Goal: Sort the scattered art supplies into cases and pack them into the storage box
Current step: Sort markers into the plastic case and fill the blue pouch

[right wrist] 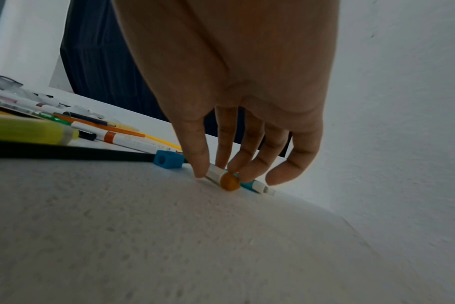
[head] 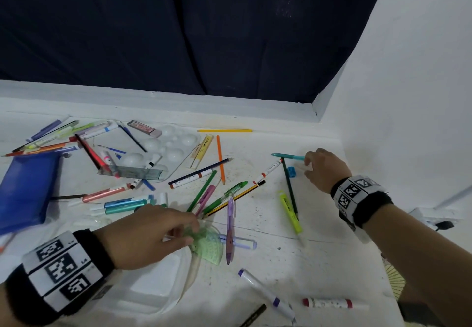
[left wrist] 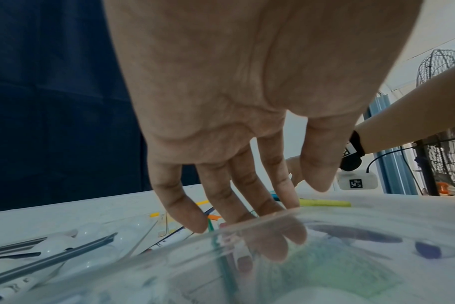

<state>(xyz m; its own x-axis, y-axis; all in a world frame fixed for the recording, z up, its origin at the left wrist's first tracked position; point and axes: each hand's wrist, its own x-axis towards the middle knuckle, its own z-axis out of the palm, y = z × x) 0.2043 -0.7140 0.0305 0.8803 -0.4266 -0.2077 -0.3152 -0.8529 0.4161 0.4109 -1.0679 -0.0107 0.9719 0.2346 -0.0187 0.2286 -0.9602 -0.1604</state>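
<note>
Count on the white table (head: 319, 250): one blue case (head: 24, 191) at the left edge; one white paint palette (head: 168, 148) toward the back; one green protractor (head: 207, 245) near the front; one clear ruler (head: 132, 172); one blue sharpener (head: 291, 171) toward the right edge; two yellow highlighters (head: 290, 211); one eraser (head: 144, 128). Pens, pencils and markers overlap in heaps, so no exact count is possible.

The left hand (head: 143, 234) is held palm down low over the surface (head: 319, 255), its fingers (left wrist: 181, 207) extended and slightly spread, thumb alongside. The right arm is stretched forward, and the right hand (head: 324, 171) is lowered with its fingertips (right wrist: 201, 164) drawn together at the surface. Marker bands are worn on both wrists.
</note>
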